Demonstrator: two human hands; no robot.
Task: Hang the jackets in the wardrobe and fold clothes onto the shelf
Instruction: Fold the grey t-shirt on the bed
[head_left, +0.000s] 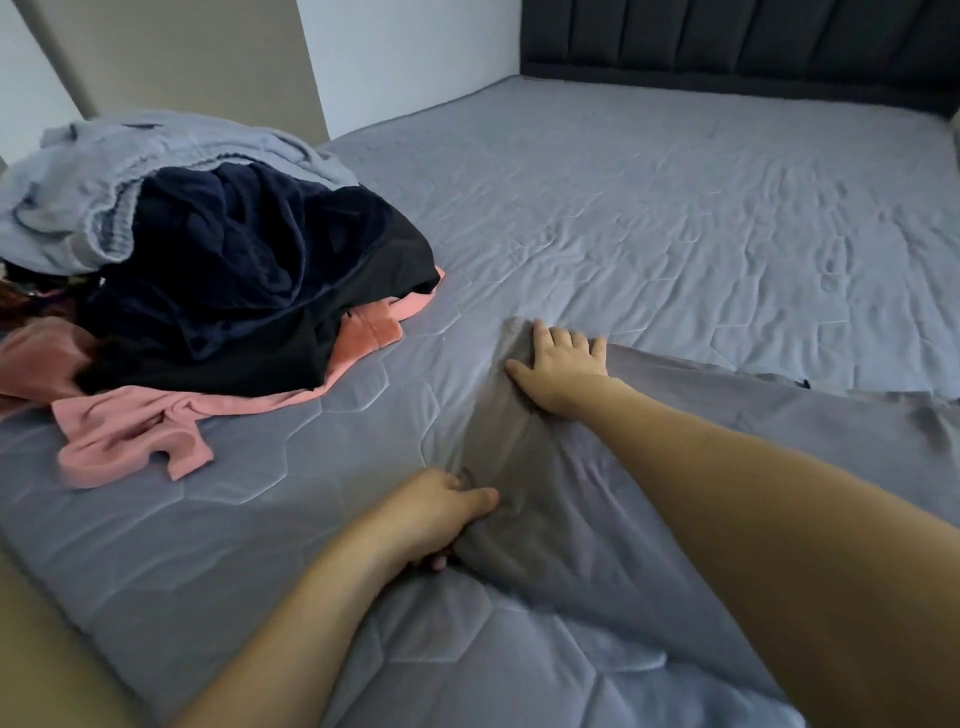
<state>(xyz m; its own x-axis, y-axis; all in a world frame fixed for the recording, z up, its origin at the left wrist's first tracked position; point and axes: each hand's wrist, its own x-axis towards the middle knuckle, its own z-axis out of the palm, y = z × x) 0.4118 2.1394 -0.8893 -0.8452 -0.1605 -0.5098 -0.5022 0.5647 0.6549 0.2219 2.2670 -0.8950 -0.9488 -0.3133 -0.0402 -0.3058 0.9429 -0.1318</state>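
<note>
Both forearms reached in from the near edge, over the bed (675, 182). Left hand (441, 512) gripped the near edge of a grey garment (597, 499), thumb on top, fingers curled under the cloth and mostly hidden. Right hand (563, 361) lay flat on the garment's far corner, fingers (558, 338) spread and straight, pressing it to the mattress. Garment lay across the bed in front of the person, bunched and creased between the two hands, its right part flat and running out past the frame edge. Pile (208, 280) of unsorted clothes sat well apart to the left: pale blue on top, navy and black in the middle, pink spilling out below. Wardrobe and shelf not in view. Judged step: smoothing or starting a fold on the grey piece; most of the task left. Risks: the grey cloth was close in shade to the sheet, so its edges were easy to misjudge and the fold could come out crooked; pulling with the left while the right pinned could drag the ridge tighter instead of flattening it; the sheet itself could wrinkle up underneath.
</note>
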